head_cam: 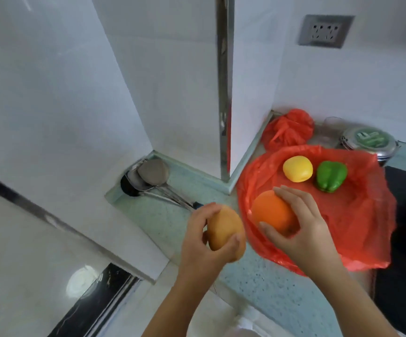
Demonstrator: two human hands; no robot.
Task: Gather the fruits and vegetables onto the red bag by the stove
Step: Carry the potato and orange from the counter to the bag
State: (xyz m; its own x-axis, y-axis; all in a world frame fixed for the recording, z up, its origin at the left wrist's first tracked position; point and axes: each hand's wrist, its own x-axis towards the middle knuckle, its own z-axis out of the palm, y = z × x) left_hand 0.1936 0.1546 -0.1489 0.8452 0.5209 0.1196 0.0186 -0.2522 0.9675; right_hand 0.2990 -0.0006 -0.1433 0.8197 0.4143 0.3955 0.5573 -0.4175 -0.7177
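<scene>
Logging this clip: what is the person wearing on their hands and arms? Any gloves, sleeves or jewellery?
Both are bare. The left hand and right hand wear no gloves, and no ring, watch or bracelet shows. The left forearm and right forearm are uncovered down to the frame's edge, and no sleeve is in view.

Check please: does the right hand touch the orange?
Touching. The head view shows the right hand wrapped round the orange, with no gap between them.
</scene>
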